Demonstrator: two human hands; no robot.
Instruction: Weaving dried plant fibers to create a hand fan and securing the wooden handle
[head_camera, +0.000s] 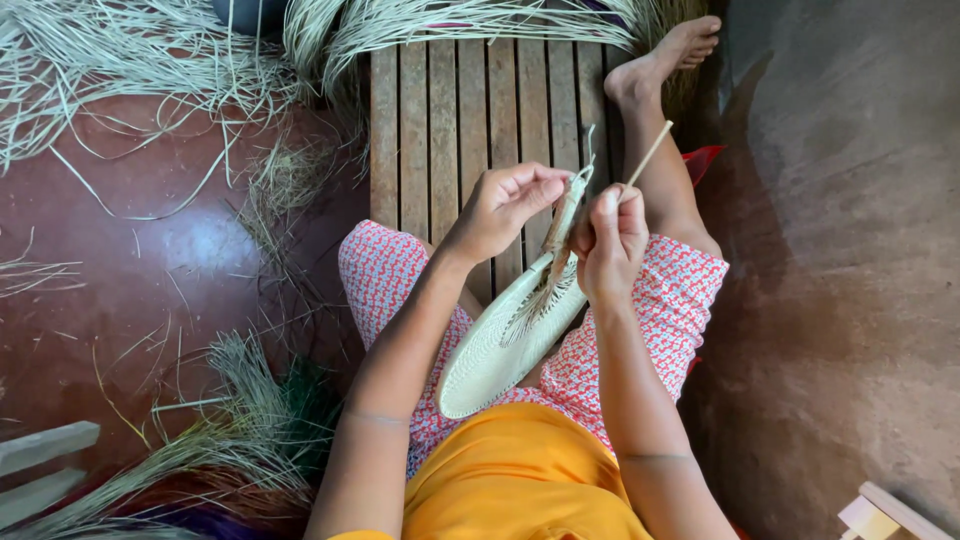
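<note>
A woven straw fan (495, 345) lies slanted across the person's lap, its rounded end low toward the orange shirt (520, 480) and its narrow neck rising up between the two hands. The left hand (500, 208) is closed in a pinch on the fan's top end, thumb and fingertips pressed on the pale strands there, so the fan hangs below and to the right of that hand. The right hand (610, 240) sits just beside it, fingers curled shut around a thin stick (650, 152) that pokes up and to the right out of the fist (the part inside the fist is hidden). Loose fibres fray out at the neck, just under both hands. The person sits on a slatted wooden bench (450, 110), one bare foot (670, 55) stretched along it. Bundles of dried straw (130, 60) lie on the red floor (150, 260) to the left.
</note>
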